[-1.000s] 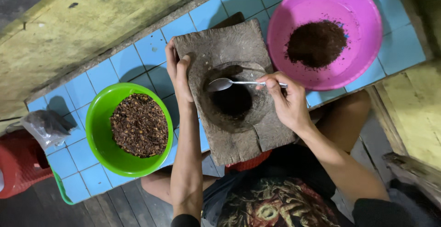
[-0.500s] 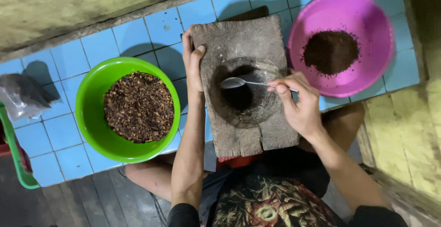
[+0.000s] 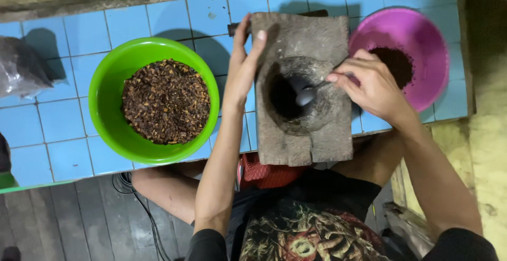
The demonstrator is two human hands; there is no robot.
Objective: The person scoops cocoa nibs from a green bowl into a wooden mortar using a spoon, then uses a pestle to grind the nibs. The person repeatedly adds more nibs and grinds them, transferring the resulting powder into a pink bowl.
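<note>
At centre frame, the stone mortar [image 3: 303, 89] sits on blue tiles. Left hand [image 3: 244, 65] lies flat and open against its left edge. Right hand [image 3: 369, 84] pinches a metal spoon [image 3: 307, 95] dipped into the hollow, between green bowl [image 3: 105, 102] and pink bowl [image 3: 430, 50].

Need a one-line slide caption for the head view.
Left hand steadies a stone mortar while right hand dips a spoon inside, between green and pink bowls.
</note>
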